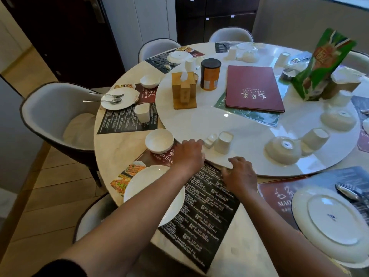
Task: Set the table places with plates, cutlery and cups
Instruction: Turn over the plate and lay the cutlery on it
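Soft daylight, window glare, motion blur

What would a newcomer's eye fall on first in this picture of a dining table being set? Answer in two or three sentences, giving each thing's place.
Two bare forearms reach in from the bottom, the left hand and right hand at the near rim of a white turntable. On it lie a maroon menu folder at centre and a green packet to the right. A white plate sits under the left forearm.
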{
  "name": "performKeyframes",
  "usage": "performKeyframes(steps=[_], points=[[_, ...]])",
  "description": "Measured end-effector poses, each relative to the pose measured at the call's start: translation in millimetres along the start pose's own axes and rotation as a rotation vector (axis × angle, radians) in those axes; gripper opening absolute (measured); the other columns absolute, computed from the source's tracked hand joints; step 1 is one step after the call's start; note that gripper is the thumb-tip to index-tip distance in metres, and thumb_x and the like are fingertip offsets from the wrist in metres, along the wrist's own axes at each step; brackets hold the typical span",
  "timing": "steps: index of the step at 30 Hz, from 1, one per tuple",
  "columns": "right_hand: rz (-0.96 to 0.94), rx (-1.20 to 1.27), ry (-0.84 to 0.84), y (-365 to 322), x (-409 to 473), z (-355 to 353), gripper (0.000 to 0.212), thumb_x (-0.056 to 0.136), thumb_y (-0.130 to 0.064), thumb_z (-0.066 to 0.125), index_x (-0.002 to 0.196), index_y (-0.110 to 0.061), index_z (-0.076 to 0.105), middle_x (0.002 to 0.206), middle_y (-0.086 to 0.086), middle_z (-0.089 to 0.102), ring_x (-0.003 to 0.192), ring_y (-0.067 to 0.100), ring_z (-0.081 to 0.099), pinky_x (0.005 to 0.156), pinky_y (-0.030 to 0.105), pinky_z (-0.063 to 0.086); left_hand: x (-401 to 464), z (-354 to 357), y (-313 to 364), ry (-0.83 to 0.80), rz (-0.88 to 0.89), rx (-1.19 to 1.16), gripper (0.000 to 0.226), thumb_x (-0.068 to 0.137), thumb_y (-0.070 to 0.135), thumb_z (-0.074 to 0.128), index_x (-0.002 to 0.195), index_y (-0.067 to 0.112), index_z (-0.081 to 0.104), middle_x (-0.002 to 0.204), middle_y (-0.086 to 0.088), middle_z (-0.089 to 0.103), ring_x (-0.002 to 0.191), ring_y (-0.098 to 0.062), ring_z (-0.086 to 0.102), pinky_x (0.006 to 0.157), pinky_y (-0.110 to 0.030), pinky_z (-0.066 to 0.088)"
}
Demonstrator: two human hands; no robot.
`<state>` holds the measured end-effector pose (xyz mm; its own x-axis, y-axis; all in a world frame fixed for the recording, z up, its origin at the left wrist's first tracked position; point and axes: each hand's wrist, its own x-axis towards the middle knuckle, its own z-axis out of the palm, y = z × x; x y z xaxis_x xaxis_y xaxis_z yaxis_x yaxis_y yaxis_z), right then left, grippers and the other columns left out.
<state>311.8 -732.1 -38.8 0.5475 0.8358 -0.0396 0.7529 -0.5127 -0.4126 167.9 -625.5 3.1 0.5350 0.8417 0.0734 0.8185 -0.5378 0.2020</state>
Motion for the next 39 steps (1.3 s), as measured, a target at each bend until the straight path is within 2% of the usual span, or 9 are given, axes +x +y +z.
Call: performKeyframes(steps=[4, 10, 16, 19, 22, 27, 33, 36, 39], points=[[-0.029, -0.057, -0.048, 15.0, 38.1, 0.6, 0.050, 0.093, -0.040, 0.058, 0.139, -0.020, 0.056, 0.142, -0.001, 0.052, 0.128, 0.024, 0.046, 0.100, 0.042, 0.045, 57.5, 13.3, 12.4, -0.140, 0.043, 0.193, 0.055, 0.093, 0.019, 0.058, 0.145, 0.026, 0.040, 0.128, -0.009, 0.057, 0.120, -0.031, 0.051, 0.093, -0.043, 0.044], [-0.112, -0.171, -0.010, 28.0, 56.9, 9.8, 0.044, 0.093, -0.039, 0.055, 0.132, -0.019, 0.059, 0.137, 0.003, 0.056, 0.121, 0.027, 0.051, 0.095, 0.041, 0.046, 115.9, 29.0, 12.9, -0.346, 0.150, 0.358, 0.085, 0.094, 0.027, 0.064, 0.160, 0.034, 0.010, 0.147, -0.010, 0.042, 0.131, -0.032, 0.042, 0.101, -0.043, 0.041], [-0.131, -0.104, 0.127, 38.8, 52.9, 36.6, 0.041, 0.086, -0.032, 0.063, 0.123, -0.014, 0.064, 0.129, 0.007, 0.061, 0.120, 0.031, 0.052, 0.097, 0.045, 0.044, 134.4, 35.0, 8.5, -0.448, 0.186, 0.317, 0.080, 0.091, 0.040, 0.070, 0.156, 0.036, 0.024, 0.143, -0.006, 0.047, 0.130, -0.029, 0.046, 0.096, -0.039, 0.044], [-0.128, -0.098, 0.159, 37.9, 50.1, 40.6, 0.041, 0.087, -0.030, 0.063, 0.124, -0.013, 0.062, 0.131, 0.009, 0.060, 0.122, 0.032, 0.051, 0.101, 0.046, 0.042, 130.9, 31.6, 3.7, -0.428, 0.151, 0.300, 0.080, 0.083, 0.051, 0.075, 0.149, 0.027, 0.036, 0.140, -0.007, 0.049, 0.129, -0.029, 0.047, 0.097, -0.041, 0.046], [-0.137, -0.107, 0.140, 36.1, 48.4, 40.1, 0.042, 0.089, -0.030, 0.059, 0.127, -0.012, 0.059, 0.134, 0.009, 0.058, 0.125, 0.032, 0.049, 0.103, 0.047, 0.041, 114.4, 25.6, -4.1, -0.356, 0.042, 0.240, 0.082, 0.073, 0.059, 0.077, 0.136, 0.016, 0.047, 0.131, -0.007, 0.054, 0.121, -0.028, 0.052, 0.093, -0.041, 0.048], [-0.124, -0.115, 0.075, 32.4, 44.7, 35.4, 0.045, 0.092, -0.032, 0.058, 0.133, -0.014, 0.056, 0.141, 0.008, 0.053, 0.132, 0.030, 0.044, 0.107, 0.047, 0.037, 58.2, 13.2, -7.6, -0.231, -0.209, 0.026, 0.082, 0.066, 0.072, 0.074, 0.123, 0.015, 0.057, 0.119, -0.004, 0.065, 0.109, -0.027, 0.062, 0.083, -0.036, 0.052], [-0.243, -0.137, 0.178, 31.5, -8.9, 38.6, 0.031, 0.083, -0.030, 0.071, 0.112, -0.018, 0.068, 0.114, 0.003, 0.062, 0.106, 0.025, 0.057, 0.085, 0.041, 0.047, -0.3, 27.2, 5.3, -0.281, -0.333, -0.005, 0.072, 0.064, 0.068, 0.082, 0.113, 0.017, 0.066, 0.114, -0.004, 0.069, 0.107, -0.026, 0.065, 0.077, -0.031, 0.047], [-0.244, -0.167, 0.084, 38.0, -32.1, 47.6, 0.031, 0.086, -0.040, 0.066, 0.112, -0.023, 0.068, 0.114, -0.001, 0.063, 0.104, 0.021, 0.058, 0.085, 0.038, 0.049, -9.6, 34.9, 8.8, -0.304, -0.343, 0.029, 0.069, 0.066, 0.067, 0.083, 0.109, 0.017, 0.065, 0.114, -0.003, 0.067, 0.107, -0.025, 0.063, 0.081, -0.034, 0.048], [-0.239, -0.158, 0.019, 43.1, -43.2, 48.8, 0.040, 0.090, -0.044, 0.061, 0.124, -0.025, 0.064, 0.123, -0.004, 0.060, 0.112, 0.018, 0.056, 0.093, 0.035, 0.049, -12.8, 39.7, 10.2, -0.279, -0.326, 0.039, 0.069, 0.065, 0.068, 0.082, 0.107, 0.017, 0.064, 0.112, -0.004, 0.066, 0.104, -0.025, 0.063, 0.081, -0.034, 0.050]])
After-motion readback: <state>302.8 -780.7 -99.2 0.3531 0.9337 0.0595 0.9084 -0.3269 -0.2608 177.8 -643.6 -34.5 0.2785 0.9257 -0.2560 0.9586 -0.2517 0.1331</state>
